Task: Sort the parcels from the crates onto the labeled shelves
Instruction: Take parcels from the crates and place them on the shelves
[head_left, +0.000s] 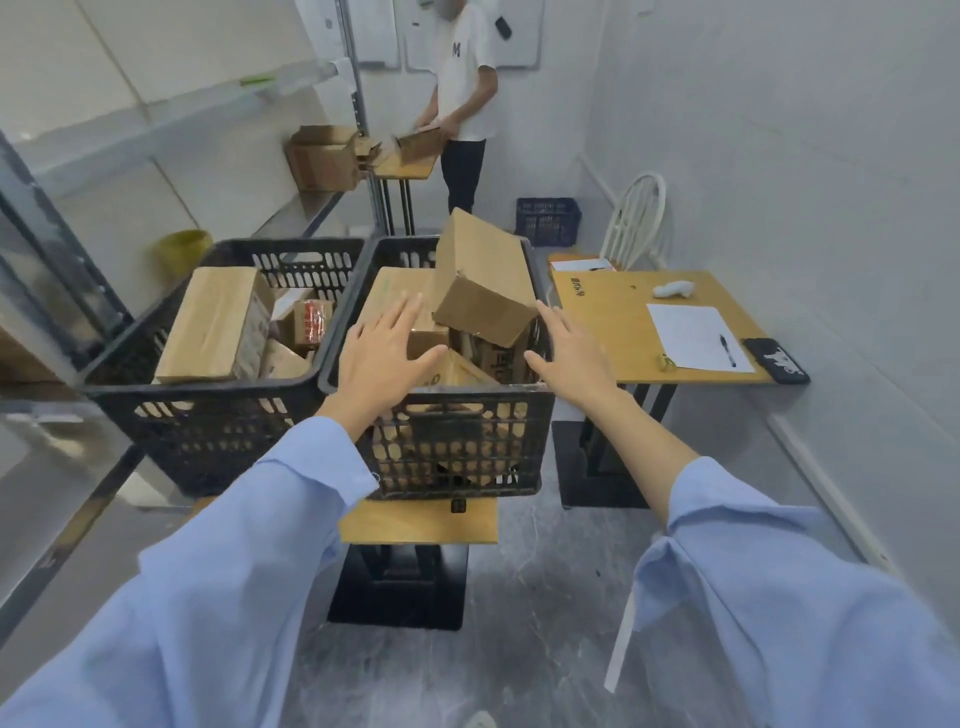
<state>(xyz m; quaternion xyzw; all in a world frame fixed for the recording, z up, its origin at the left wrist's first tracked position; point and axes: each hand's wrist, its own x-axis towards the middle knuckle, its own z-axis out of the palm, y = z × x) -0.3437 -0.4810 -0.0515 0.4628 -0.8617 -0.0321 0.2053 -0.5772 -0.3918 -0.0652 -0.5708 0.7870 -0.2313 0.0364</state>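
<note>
Both hands are reaching over the right-hand black crate, fingers spread and holding nothing. The left hand is hanging over its left side and the right hand over its right rim. Between them, a tilted cardboard parcel is leaning on other boxes inside this crate. A second lattice-walled plastic crate is standing just left of it, and a smooth wooden table just right.
</note>
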